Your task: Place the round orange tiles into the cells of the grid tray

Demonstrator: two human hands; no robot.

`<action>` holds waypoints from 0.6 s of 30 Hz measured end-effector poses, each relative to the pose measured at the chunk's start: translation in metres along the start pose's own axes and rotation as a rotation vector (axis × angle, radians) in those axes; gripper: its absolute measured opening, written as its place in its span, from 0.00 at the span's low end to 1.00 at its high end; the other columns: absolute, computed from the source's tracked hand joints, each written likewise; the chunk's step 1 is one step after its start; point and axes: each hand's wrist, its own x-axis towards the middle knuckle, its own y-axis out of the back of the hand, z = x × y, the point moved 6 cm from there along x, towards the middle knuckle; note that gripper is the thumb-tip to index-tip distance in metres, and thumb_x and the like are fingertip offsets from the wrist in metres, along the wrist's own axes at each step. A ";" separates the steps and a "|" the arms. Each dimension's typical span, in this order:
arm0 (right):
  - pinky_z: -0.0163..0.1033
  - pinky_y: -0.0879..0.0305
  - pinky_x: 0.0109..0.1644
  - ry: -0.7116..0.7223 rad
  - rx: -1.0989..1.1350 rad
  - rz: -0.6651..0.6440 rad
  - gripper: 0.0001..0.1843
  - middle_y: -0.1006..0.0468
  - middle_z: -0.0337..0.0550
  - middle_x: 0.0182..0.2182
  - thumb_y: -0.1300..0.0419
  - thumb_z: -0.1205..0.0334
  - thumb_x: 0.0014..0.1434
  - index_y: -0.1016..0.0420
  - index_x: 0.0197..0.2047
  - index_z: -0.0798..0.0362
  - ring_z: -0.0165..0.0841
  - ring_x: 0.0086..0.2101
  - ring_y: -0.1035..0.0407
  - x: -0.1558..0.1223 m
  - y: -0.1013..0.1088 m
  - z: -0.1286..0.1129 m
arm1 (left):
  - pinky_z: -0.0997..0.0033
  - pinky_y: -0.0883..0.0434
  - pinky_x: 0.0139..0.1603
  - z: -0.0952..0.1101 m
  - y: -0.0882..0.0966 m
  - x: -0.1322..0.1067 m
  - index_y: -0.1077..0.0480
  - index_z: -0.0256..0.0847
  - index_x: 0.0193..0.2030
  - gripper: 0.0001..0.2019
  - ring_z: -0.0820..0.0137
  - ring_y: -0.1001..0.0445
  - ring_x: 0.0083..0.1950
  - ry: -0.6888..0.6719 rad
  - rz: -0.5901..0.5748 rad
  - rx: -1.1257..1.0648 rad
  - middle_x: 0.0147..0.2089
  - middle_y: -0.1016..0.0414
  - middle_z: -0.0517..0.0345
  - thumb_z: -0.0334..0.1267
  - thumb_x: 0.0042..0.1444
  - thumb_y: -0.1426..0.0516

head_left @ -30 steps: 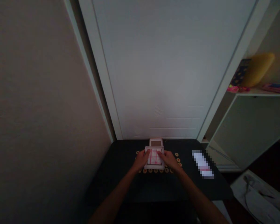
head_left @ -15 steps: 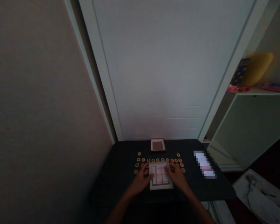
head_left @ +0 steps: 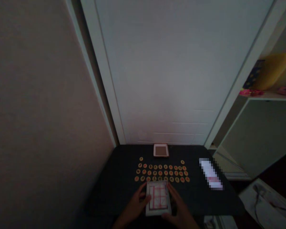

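A folded white board with red grid lines (head_left: 158, 198) is gripped at its two sides near the front edge of a dark table (head_left: 119, 187). My left hand (head_left: 134, 208) grips its left edge and my right hand (head_left: 180, 210) grips its right edge, fingers curled onto it. Beyond the board, several small round orange game pieces (head_left: 160, 173) lie in rows on the table. A small open box (head_left: 160, 150) sits at the table's far edge.
A white door (head_left: 166, 70) stands behind the table, a beige wall (head_left: 38, 111) to the left. A blurred white item (head_left: 211, 174) lies on the table's right. Shelves at right hold a yellow object (head_left: 273, 70). White cloth (head_left: 269, 203) lies on the floor at lower right.
Both hands have drawn the board toward me, off the rows of pieces, which now lie uncovered. The box at the back has stayed put.
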 end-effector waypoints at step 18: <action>0.57 0.51 0.70 -0.109 -0.094 -0.043 0.52 0.44 0.55 0.70 0.28 0.59 0.44 0.43 0.70 0.48 0.51 0.68 0.49 -0.007 -0.007 0.013 | 0.52 0.33 0.59 0.012 -0.002 -0.018 0.42 0.49 0.71 0.51 0.45 0.37 0.65 -0.128 0.054 0.463 0.69 0.39 0.43 0.42 0.38 0.28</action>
